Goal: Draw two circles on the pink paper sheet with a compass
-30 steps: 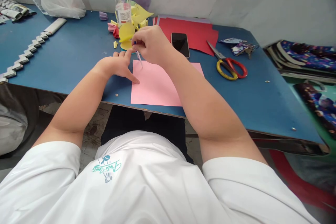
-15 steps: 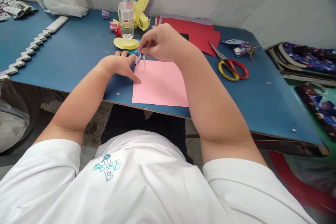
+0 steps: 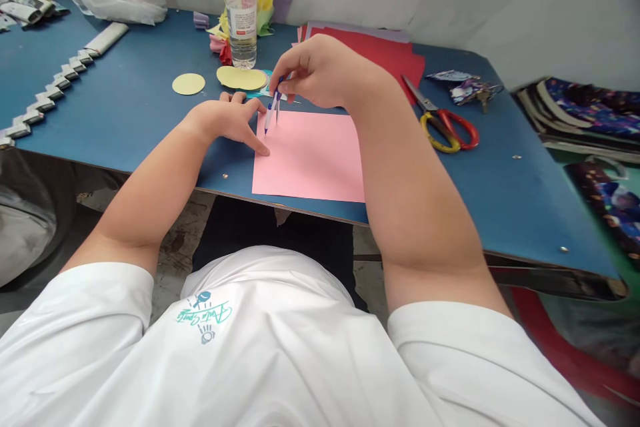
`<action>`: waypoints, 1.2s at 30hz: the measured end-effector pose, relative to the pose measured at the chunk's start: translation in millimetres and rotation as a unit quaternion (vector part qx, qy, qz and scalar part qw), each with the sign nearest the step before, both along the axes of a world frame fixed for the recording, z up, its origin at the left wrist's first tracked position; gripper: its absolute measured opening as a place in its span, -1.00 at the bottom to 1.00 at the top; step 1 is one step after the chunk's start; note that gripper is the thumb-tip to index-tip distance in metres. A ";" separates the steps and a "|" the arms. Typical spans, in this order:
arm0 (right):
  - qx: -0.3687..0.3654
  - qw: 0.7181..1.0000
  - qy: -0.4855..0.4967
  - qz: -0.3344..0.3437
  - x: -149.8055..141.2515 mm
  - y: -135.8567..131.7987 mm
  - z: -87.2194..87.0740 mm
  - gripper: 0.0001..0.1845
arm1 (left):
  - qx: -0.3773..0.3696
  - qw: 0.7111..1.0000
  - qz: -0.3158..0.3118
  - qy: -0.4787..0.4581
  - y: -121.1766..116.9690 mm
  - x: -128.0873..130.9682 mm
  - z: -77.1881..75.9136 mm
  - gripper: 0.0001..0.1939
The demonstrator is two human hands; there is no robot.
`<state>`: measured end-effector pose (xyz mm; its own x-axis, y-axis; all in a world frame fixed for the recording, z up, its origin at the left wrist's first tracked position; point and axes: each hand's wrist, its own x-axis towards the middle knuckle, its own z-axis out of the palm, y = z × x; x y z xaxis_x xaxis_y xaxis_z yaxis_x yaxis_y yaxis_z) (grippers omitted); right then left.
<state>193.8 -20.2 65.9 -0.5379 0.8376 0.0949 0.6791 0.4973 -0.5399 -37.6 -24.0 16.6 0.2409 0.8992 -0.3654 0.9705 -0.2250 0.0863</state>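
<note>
Right hand pinching what looks like a compass, left hand flat on pink paper.

The right hand has swung the compass round, its legs now spread on the pink paper. A small yellow disc has appeared on the bench.

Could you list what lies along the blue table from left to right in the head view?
Folded paper chain → small yellow disc → left hand → compass in the right hand → scissors → keys.
</note>
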 end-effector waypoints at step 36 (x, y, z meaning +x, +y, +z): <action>0.055 0.983 -0.143 -0.104 -13.5 -6.5 -2.4 -0.51 | 0.012 1.000 -0.002 0.005 1.6 -2.6 -2.7 0.53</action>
<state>180.3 -26.7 63.5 -0.3733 0.9258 0.0603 0.8888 0.3755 -0.2629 -40.2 -22.5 13.8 0.2405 0.9069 -0.3460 0.9705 -0.2299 0.0720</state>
